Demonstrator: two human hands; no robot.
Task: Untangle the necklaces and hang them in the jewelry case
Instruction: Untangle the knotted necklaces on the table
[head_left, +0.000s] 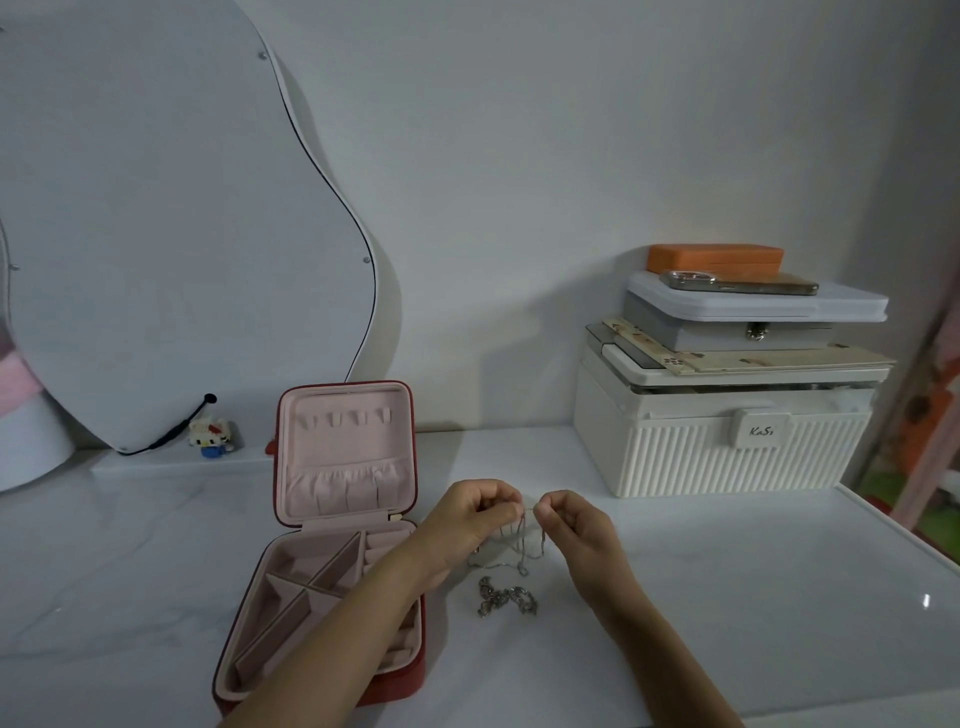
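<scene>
White tabletop (727, 597). Left hand (475, 512) and right hand (569, 519) each pinch the thin chain (524, 540), hanging tangled between them, apparently. Heavier chain (506, 603) lies below. Open jewelry case (343, 452) left, nearer left hand.

You are at a home dressing table: a wavy mirror (171, 218) leans on the far left wall, with a small toy figure (210, 439) at its foot. At far right, a ribbed white storage box (722, 447) carries stacked cases and a phone (740, 283).
</scene>
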